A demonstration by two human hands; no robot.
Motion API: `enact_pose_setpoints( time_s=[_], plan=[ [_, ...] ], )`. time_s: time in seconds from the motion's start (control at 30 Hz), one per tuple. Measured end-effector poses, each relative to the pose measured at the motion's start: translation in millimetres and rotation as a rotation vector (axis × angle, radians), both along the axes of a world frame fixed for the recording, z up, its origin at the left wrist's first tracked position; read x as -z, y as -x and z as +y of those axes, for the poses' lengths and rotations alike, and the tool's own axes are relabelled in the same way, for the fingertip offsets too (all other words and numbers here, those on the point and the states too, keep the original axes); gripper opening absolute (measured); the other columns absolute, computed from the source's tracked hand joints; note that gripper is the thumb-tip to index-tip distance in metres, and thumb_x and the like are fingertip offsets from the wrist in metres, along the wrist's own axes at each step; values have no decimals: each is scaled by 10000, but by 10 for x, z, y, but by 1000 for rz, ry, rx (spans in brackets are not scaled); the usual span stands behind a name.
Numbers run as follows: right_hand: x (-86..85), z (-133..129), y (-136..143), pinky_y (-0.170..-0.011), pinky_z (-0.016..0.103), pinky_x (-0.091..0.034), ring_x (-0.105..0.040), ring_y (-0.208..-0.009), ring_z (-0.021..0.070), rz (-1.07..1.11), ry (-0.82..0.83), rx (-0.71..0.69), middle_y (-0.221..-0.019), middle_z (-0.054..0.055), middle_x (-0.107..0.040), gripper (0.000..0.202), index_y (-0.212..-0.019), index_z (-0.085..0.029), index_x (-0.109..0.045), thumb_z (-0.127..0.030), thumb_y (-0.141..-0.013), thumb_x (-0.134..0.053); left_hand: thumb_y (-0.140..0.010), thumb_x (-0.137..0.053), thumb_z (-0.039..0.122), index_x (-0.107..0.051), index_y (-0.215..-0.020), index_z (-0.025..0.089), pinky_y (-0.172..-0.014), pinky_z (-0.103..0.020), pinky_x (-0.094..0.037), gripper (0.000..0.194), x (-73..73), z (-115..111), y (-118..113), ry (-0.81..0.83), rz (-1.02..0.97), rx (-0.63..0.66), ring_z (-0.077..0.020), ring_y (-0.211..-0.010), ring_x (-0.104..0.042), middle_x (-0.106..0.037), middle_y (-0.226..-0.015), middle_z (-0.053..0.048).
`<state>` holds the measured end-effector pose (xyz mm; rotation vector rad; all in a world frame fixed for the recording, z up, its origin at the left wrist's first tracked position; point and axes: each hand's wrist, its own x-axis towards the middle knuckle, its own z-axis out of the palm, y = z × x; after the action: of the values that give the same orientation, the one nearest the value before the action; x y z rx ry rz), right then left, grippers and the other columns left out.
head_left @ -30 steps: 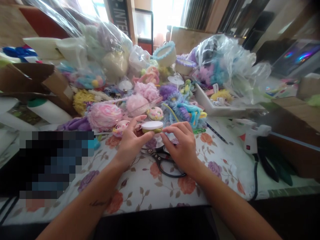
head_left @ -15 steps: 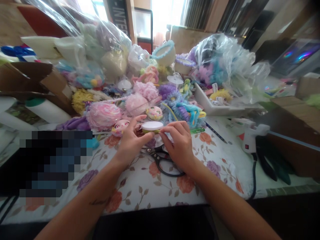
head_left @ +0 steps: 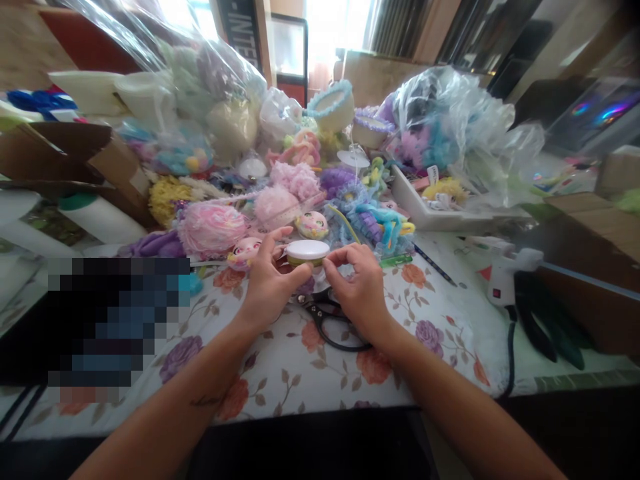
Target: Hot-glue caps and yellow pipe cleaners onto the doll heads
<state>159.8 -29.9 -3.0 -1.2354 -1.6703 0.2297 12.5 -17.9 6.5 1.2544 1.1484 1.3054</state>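
Note:
My left hand (head_left: 267,283) grips a small round spool with a white top and a yellow-green rim (head_left: 307,251), thumb and fingers around its left side. My right hand (head_left: 356,288) pinches the spool's right edge with fingertips. Both hands hover just above black scissors (head_left: 334,322) lying on the floral tablecloth (head_left: 310,360). Two small doll faces (head_left: 311,225) lie just behind the hands, beside pink fluffy pom-poms (head_left: 209,229).
A heap of fluffy yarn pieces and plastic bags (head_left: 450,127) fills the table's back. A white tray (head_left: 430,213) sits at the right, a white glue gun (head_left: 505,270) with its black cord nearer the right edge. Cardboard box (head_left: 75,160) and white rolls lie left.
The hands and spool shifted only slightly; my right fingers closed in tighter on the spool's right edge. The view moved a little.

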Motion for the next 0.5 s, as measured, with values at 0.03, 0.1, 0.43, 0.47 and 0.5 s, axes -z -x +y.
enact_pose_setpoints(
  time_s=[0.03,0.1,0.43,0.47,0.5],
  plan=[
    [0,-3,1,-763,356,-434,-550,-790,200,5,2,2,-756,19,-622,136,-726,-209,-585,-205,-861,-584,-659,-707,205,-479,-1261,186,-716,-259,-515,644,6,3,2,3,-4,10,-186,-862,-655,-657,-973,-42],
    [0,-9,1,-768,354,-436,-556,-795,198,17,6,6,-764,18,-628,128,-737,-206,-598,-210,-865,-589,-666,-706,218,-476,-1268,191,-716,-261,-516,645,18,9,8,20,-11,33,-185,-865,-651,-657,-975,-43],
    [-21,31,-60,-732,310,-485,-601,-801,177,305,280,0,-853,23,-632,231,-855,-189,-603,-387,-786,-699,-690,-713,256,-499,-1265,205,-672,-258,-511,616,20,15,33,120,-45,60,-164,-771,-633,-664,-900,-24],
    [-23,42,-75,-730,303,-496,-615,-826,179,370,339,-36,-900,33,-644,275,-895,-186,-612,-409,-771,-712,-697,-713,261,-496,-1273,210,-668,-255,-508,617,29,17,42,118,-43,67,-158,-759,-631,-665,-896,-21],
    [-23,55,-91,-736,298,-506,-627,-862,184,434,395,-76,-952,44,-654,318,-934,-185,-620,-425,-755,-727,-705,-714,267,-493,-1281,216,-667,-252,-505,619,41,21,50,117,-41,78,-152,-748,-629,-666,-893,-18]
  ],
)
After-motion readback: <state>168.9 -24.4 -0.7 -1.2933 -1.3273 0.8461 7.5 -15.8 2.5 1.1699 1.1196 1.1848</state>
